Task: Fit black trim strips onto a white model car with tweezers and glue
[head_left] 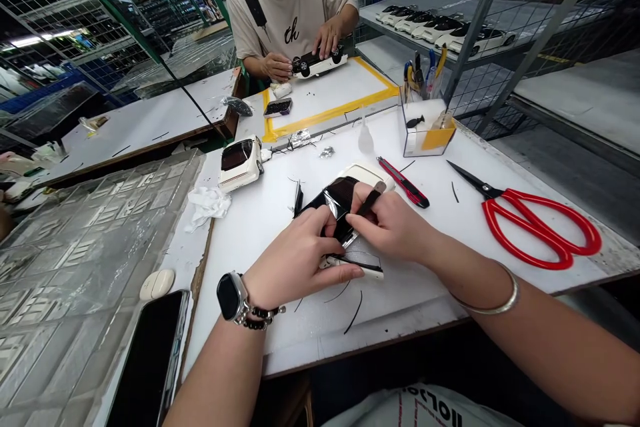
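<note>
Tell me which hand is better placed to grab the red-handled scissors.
Probably the right hand: it is nearer the scissors, though it holds a dark tool. The left hand is farther, at the model car.

Left hand point(293, 253) palm down, thumb point(346, 273) straight, fingers point(327, 220) curled; right hand point(393, 221) beside it, fingers bent

Three cars point(345, 188) off the shelves point(440, 5), one red knife point(403, 183), one pair of red scissors point(543, 221), one phone point(146, 360), one watch point(229, 297).
</note>
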A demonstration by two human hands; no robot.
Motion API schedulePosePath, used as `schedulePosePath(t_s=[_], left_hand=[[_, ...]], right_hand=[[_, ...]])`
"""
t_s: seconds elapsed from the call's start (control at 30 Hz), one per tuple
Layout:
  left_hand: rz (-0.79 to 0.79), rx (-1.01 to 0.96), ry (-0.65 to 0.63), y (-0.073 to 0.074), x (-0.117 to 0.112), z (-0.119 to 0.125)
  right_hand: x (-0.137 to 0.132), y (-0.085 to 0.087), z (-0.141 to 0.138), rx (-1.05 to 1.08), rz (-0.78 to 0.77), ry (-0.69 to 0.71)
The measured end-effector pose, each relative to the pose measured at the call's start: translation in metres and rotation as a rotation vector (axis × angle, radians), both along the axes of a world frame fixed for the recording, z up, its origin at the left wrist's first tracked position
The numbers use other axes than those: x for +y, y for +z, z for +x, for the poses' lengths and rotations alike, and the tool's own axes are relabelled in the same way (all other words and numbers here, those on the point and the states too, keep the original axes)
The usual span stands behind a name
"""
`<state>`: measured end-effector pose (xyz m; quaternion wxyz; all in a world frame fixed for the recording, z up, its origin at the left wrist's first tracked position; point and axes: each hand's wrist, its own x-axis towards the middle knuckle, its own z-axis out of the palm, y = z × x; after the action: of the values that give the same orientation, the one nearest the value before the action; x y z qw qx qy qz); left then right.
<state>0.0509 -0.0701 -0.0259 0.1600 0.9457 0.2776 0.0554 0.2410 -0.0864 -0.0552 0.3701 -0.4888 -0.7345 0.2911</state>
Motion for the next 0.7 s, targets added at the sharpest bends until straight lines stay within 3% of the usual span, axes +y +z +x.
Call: schedulePosePath(t_s=[0.27, 0.37, 0.5, 0.57, 0.63, 0.7], left_hand=[[-0.009, -0.001, 0.012, -0.002, 0.001, 0.000], [-0.025, 0.000, 0.014, -0.001, 0.001, 0.000], [-0.045, -0.001, 0.033, 0.001, 0.000, 0.000], [-0.034, -0.012, 0.039, 0.002, 0.000, -0.001], [-0.011, -0.040, 0.033, 0.001, -0.001, -0.001], [0.030, -0.083, 0.020, 0.000, 0.000, -0.002]], right_hand=[[0.001, -0.002, -0.011, -0.149, 0.071, 0.115], [-0.001, 0.010, -0.001, -0.042, 0.088, 0.098], [-0.014, 0.041, 0.038, 0.502, 0.411, -0.220], [-0.017, 0.055, 0.063, 0.657, 0.582, -0.382], [-0.013, 0.062, 0.087, 0.571, 0.586, -0.492], [0.001, 0.062, 0.111, 0.324, 0.473, -0.593]])
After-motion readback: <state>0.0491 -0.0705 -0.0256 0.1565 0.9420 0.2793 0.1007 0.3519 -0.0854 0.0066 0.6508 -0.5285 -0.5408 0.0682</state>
